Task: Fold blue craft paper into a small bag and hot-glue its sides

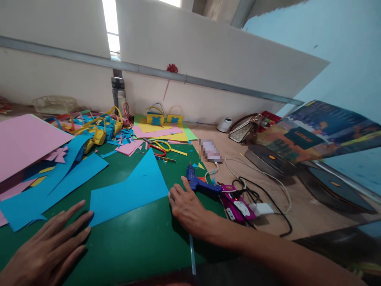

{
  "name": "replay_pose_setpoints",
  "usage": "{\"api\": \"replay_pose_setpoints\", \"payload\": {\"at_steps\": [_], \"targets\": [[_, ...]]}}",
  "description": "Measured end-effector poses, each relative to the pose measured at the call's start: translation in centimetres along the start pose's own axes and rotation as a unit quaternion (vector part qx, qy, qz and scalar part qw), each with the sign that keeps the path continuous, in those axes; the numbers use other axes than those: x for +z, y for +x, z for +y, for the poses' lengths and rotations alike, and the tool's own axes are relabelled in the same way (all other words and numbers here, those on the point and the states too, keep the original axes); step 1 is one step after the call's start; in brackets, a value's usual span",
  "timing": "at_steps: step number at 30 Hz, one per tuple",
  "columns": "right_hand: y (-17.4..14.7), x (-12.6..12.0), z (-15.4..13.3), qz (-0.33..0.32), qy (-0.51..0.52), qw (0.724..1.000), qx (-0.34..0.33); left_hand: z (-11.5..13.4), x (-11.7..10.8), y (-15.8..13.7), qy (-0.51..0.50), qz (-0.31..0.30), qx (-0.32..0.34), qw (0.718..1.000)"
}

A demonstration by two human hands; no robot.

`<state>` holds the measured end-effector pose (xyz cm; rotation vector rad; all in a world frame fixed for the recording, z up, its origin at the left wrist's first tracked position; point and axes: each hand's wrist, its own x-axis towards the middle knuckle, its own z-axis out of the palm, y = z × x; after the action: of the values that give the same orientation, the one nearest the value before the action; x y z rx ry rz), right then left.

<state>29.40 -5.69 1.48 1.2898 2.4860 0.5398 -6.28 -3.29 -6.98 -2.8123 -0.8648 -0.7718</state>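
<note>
The left grip [56,242] is lying palm down and open, with fingers extended toward the left edge of a bright blue, flat, angular sheet of foam or card [127,198]. The right grip [186,204] is arching palm down with fingers bent at the sheet's right corner; its underside is not showing, so whether it is pinching anything cannot be told.

Handling: the sheet is probably behaving as a light, flexible piece, creasing easily and sliding on a smooth surface. Opposite edges are offering the best hold; the narrow far peak is likely bending first.

Location: the sheet is lying flat between the two grips, its peak pointing to the far side, on a smooth green work surface [133,250].

Surroundings: a blue plastic glue gun [205,184] is resting just beyond the right grip, with a magenta power strip [238,204] sitting to its right. Yellow-handled scissors [166,146] are lying beyond the peak. Larger blue offcuts [65,186] are spreading to the left.
</note>
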Motion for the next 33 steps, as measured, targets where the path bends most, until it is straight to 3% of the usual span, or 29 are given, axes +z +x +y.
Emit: {"api": "replay_pose_setpoints", "payload": {"at_steps": [3,5,8,11,14,17,21,28,33], "targets": [[0.4,-0.4,-0.5,-0.006,0.016,1.0,0.004,0.4,-1.1,2.3,0.005,0.034,0.035,0.999],[0.5,-0.8,-0.6,-0.004,0.051,0.999,0.009,1.1,-1.4,4.8,0.014,0.026,0.081,0.996],[-0.1,-1.5,0.0,0.016,0.12,0.992,0.021,2.4,-0.7,8.9,0.008,-0.046,0.106,0.993],[-1.8,-1.7,1.8,0.067,0.135,0.984,0.098,3.3,1.2,12.1,-0.008,-0.128,0.085,0.988],[-3.3,-1.4,4.0,0.093,0.131,0.975,0.156,3.5,2.8,13.5,-0.034,-0.192,0.05,0.979],[-3.1,-1.5,5.9,0.052,0.136,0.975,0.166,3.6,3.4,13.8,-0.062,-0.23,0.032,0.971],[0.8,-2.6,7.9,-0.08,0.152,0.97,0.173,4.0,3.1,13.7,-0.064,-0.254,0.009,0.965],[9.6,-1.3,10.5,-0.136,0.163,0.956,0.203,4.4,2.8,13.2,-0.06,-0.27,-0.037,0.96],[12.0,0.7,10.6,-0.165,0.216,0.94,0.208,4.0,2.7,12.9,-0.07,-0.257,-0.033,0.963]]}}
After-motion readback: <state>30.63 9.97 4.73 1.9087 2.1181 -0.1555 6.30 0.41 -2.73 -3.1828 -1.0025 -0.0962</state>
